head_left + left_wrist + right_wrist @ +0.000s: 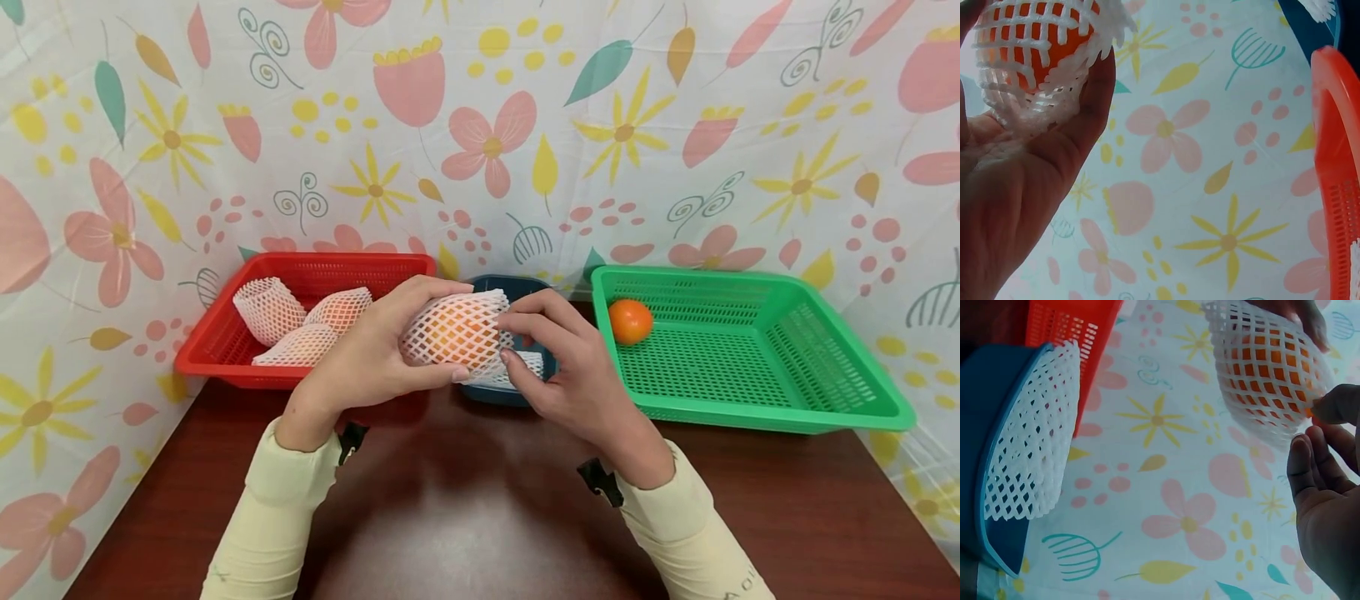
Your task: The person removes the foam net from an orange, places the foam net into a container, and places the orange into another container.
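An orange (pixel 452 340) sits inside a white foam net sleeve (pixel 491 305), held up in front of the dark blue basket. My left hand (pixel 367 346) grips the netted fruit from the left, thumb below and fingers over the top. On the other side, my right hand (pixel 566 367) pinches the end of the sleeve between thumb and fingertips, as the right wrist view shows at the net's edge (pixel 1285 428). In the left wrist view the orange (pixel 1063 37) shows through the mesh above my palm.
At the left stands a red basket (pixel 258 377) with several netted fruits (pixel 272 310). Behind my hands, the dark blue basket (pixel 487 283) holds a white foam net (pixel 525 367). A green basket (pixel 780 417) at the right has one bare orange (pixel 630 322). All rest on a brown table (pixel 465 517) before a flowered cloth.
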Demonstrator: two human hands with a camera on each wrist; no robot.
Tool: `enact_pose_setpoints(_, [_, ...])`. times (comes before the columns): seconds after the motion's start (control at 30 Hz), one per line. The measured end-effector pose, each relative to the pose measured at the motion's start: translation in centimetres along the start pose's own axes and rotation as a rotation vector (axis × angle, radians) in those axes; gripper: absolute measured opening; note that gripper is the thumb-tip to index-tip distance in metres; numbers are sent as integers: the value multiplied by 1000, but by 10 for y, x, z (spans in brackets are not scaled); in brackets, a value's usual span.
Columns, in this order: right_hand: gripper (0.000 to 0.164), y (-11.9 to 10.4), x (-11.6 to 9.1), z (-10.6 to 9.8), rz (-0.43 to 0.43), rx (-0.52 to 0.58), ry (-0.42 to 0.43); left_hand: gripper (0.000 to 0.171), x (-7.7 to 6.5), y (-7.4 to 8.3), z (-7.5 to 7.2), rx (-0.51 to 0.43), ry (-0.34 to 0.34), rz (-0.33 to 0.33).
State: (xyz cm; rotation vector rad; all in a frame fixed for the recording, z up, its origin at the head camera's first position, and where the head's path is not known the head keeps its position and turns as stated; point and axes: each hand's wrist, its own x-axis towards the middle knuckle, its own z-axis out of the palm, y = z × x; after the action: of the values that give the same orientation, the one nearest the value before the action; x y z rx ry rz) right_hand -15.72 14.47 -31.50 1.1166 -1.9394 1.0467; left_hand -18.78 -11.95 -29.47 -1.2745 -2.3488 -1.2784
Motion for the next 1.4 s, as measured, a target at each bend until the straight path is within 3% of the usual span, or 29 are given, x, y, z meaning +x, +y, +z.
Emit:
enact_pose_setpoints(0.17, [29,1,1,-3,-41,23,2,79,2,3,5,16,16,52])
enact_pose_setpoints(0.43, [43,1,1,-4,-46,42,-67,80,1,6,7,31,26,56])
enact_pose_setpoints(0.6, [48,0,0,-3,-29,-5,-93,80,1,6,8,49,25,52])
enact_pose_setpoints(0.77, [42,-3,0,-4,-50,-84,-84,78,3,4,11,76,25,55])
enact_pose_setpoints(1.1, [44,-7,-1,-3,20,-60,-156,78,3,4,12,84,26,57])
enact_pose_setpoints(1.4, [50,-7,-1,-3,51,-56,-195,77,3,7,16,28,10,42])
